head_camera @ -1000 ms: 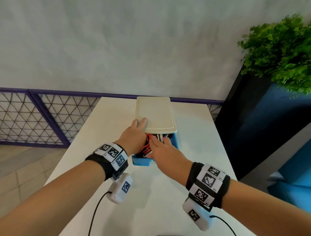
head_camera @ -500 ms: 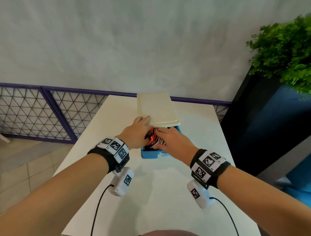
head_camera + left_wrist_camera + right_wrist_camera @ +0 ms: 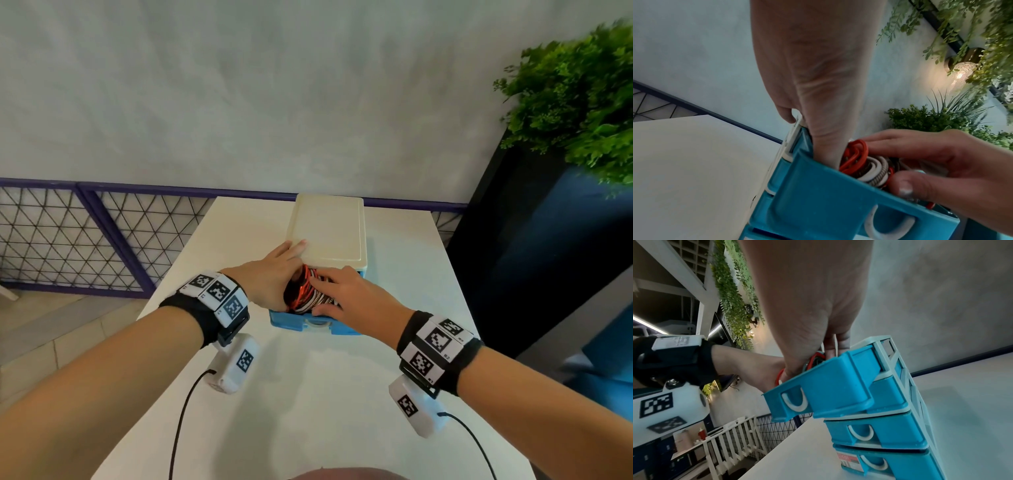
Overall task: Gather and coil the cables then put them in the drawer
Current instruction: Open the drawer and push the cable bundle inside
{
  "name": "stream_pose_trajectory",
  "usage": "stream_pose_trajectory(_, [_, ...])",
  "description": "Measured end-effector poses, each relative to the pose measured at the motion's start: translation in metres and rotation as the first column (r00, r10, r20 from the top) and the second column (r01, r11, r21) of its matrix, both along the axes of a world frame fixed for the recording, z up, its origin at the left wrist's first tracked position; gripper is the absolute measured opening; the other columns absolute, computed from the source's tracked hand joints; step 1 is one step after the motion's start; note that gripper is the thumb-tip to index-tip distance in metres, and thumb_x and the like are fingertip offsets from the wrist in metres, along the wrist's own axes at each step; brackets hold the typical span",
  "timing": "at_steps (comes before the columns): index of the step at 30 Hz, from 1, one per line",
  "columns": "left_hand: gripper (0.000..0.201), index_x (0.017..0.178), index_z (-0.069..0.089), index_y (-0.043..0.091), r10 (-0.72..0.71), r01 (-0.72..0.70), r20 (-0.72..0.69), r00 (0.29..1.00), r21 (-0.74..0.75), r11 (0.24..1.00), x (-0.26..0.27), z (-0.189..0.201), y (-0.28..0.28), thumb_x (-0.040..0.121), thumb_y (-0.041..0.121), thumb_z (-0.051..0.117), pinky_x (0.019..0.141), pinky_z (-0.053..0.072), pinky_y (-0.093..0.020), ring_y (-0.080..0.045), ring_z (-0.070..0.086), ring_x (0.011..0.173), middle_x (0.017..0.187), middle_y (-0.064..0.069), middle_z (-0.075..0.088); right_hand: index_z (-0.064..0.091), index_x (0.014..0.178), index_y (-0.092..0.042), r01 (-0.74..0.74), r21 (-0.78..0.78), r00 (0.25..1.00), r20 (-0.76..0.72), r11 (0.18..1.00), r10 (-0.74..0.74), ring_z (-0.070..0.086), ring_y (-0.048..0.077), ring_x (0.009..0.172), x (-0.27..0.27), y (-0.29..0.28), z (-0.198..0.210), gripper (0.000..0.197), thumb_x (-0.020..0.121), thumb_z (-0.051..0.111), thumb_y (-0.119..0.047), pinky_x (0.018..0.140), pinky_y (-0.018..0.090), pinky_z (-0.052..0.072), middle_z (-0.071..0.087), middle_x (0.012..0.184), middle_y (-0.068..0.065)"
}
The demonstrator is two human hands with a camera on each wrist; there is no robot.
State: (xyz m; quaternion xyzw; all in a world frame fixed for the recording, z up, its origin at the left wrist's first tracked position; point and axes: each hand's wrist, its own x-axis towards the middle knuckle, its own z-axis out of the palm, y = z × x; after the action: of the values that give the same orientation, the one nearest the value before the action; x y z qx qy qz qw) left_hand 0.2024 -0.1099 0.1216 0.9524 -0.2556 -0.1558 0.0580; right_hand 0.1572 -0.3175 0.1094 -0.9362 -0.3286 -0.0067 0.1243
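Note:
A small drawer unit with a cream top stands on the white table, its top blue drawer pulled out. Coiled red and white cables lie inside that drawer. My right hand lies over the cables, fingers on top and thumb at the front rim, holding the bundle. My left hand rests straight fingers on the cream top, and its thumb reaches down into the drawer beside the red cable. From the right wrist I see the drawer and a bit of red cable.
Two shut blue drawers sit below the pulled-out one. A dark planter with green plants stands close on the right. A purple mesh fence runs behind the table on the left, under a grey wall.
My right hand has spread over the coils and pushed them lower into the drawer. The left hand stays at the unit's front left corner.

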Motion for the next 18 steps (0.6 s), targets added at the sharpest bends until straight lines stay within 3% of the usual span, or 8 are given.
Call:
stream_pose_trajectory(4, [0.074, 0.128, 0.035, 0.017, -0.024, 0.024, -0.014, 1.0, 0.021, 1.0, 0.004, -0.002, 0.002, 0.071, 0.041, 0.074, 0.113, 0.03, -0.047, -0.016, -0.021, 0.145, 0.157, 0.008, -0.021, 0.048, 0.141, -0.014, -0.008, -0.063, 1.0, 0.024, 0.998, 0.01, 0.047, 0.031, 0.111, 0.003, 0.004, -0.001, 0.054, 0.093, 0.058, -0.037, 0.097, 0.04, 0.044, 0.045, 0.144, 0.009])
stream_pose_trajectory(8, [0.074, 0.13, 0.033, 0.017, -0.054, 0.054, -0.013, 0.998, 0.028, 0.998, 0.001, 0.001, 0.003, 0.072, 0.042, 0.073, 0.118, 0.02, -0.043, -0.021, -0.021, 0.145, 0.158, 0.001, -0.019, 0.046, 0.142, -0.016, 0.015, -0.123, 0.999, 0.035, 0.992, -0.011, 0.044, 0.029, 0.115, 0.006, 0.013, 0.002, 0.054, 0.094, 0.054, -0.039, 0.093, 0.036, 0.042, 0.043, 0.138, 0.01])
stream_pose_trajectory(13, [0.061, 0.116, 0.04, 0.018, -0.048, 0.048, 0.002, 0.999, 0.013, 0.999, 0.001, 0.005, 0.004, 0.071, 0.041, 0.075, 0.113, 0.029, -0.046, -0.02, -0.018, 0.146, 0.159, 0.002, -0.016, 0.047, 0.141, -0.024, 0.041, -0.232, 0.996, 0.087, 0.972, -0.022, 0.043, 0.023, 0.113, 0.011, 0.013, 0.011, 0.054, 0.093, 0.053, -0.048, 0.087, 0.036, 0.045, 0.044, 0.134, 0.003])
stream_pose_trajectory(16, [0.08, 0.134, 0.034, 0.021, -0.035, 0.035, 0.004, 0.999, 0.006, 0.999, 0.002, 0.003, 0.006, 0.069, 0.045, 0.073, 0.112, 0.031, -0.049, -0.018, -0.018, 0.146, 0.158, 0.007, -0.017, 0.05, 0.138, -0.022, 0.038, -0.247, 0.987, 0.159, 0.968, 0.002, 0.044, 0.025, 0.113, 0.01, 0.014, 0.016, 0.058, 0.088, 0.059, -0.049, 0.09, 0.039, 0.041, 0.047, 0.132, 0.003])
stream_pose_trajectory(18, [0.087, 0.139, 0.03, 0.025, -0.029, 0.029, -0.001, 1.0, -0.003, 1.0, 0.002, 0.002, 0.006, 0.067, 0.051, 0.071, 0.112, 0.031, -0.05, -0.016, -0.019, 0.145, 0.158, 0.009, -0.018, 0.051, 0.137, -0.017, -0.061, -0.137, 0.979, 0.184, 0.989, 0.086, 0.049, 0.028, 0.118, 0.007, 0.015, 0.017, 0.056, 0.086, 0.066, -0.037, 0.095, 0.041, 0.041, 0.052, 0.134, 0.004])
